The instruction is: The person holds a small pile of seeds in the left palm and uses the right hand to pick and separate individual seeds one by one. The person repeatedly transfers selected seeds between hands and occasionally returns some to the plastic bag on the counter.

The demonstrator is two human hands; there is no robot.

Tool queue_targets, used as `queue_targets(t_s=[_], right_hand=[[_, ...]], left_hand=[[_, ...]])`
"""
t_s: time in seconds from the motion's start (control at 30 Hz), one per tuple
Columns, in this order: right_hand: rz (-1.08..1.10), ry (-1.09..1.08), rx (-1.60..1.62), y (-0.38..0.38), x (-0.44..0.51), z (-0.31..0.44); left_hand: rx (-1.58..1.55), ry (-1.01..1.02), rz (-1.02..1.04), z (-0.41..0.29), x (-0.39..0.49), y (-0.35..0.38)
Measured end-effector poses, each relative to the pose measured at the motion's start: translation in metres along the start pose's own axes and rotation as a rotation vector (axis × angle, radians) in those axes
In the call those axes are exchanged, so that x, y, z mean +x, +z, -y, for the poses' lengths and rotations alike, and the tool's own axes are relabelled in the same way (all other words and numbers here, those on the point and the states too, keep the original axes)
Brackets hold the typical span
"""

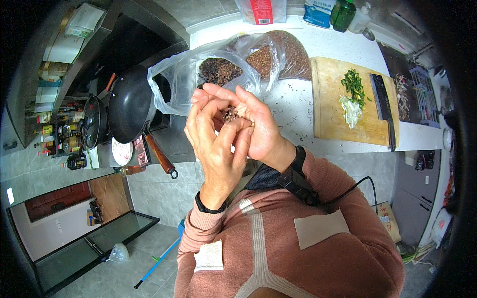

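My right hand (261, 126) is cupped, palm up, around a small heap of brown dried peppercorns (230, 114). Over it bends my left hand (214, 143), thumb and index finger close together at the right palm beside a small pale grain; whether they grip it is unclear. Just beyond the hands lies an open clear plastic bag (167, 61) with dark, mixed dried spice (220, 71) inside. Behind it, another clear bag holds reddish-brown peppercorns (292, 56).
Right, a wooden cutting board (328, 126) bears chopped greens (353, 87), chopped white stalks (350, 111) and a cleaver (381, 97). Left, a black wok (130, 104) with a wooden handle stands by the stove. Dark bits are scattered on the white counter (294, 108). Bottles (343, 15) stand behind.
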State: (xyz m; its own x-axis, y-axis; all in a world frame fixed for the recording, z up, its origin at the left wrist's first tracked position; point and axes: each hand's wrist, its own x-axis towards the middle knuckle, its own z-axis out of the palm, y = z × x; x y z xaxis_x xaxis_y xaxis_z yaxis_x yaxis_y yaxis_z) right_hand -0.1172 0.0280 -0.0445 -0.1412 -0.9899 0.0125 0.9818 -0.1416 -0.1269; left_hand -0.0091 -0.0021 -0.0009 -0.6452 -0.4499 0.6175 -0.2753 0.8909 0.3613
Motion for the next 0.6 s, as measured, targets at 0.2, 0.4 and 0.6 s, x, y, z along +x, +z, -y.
queue_targets(t_s=[0.2,0.4,0.6], right_hand=[[0.013,0.038,0.013,-0.006,-0.002,0.0],[-0.025,0.063,0.055,-0.007,-0.003,-0.004],[-0.092,0.0,0.004,0.0,-0.002,-0.007]], left_hand=[[-0.022,-0.038,0.057,0.001,-0.001,-0.004],[-0.01,-0.054,0.035,0.002,-0.003,0.0],[0.066,-0.028,0.053,0.005,-0.005,-0.012]])
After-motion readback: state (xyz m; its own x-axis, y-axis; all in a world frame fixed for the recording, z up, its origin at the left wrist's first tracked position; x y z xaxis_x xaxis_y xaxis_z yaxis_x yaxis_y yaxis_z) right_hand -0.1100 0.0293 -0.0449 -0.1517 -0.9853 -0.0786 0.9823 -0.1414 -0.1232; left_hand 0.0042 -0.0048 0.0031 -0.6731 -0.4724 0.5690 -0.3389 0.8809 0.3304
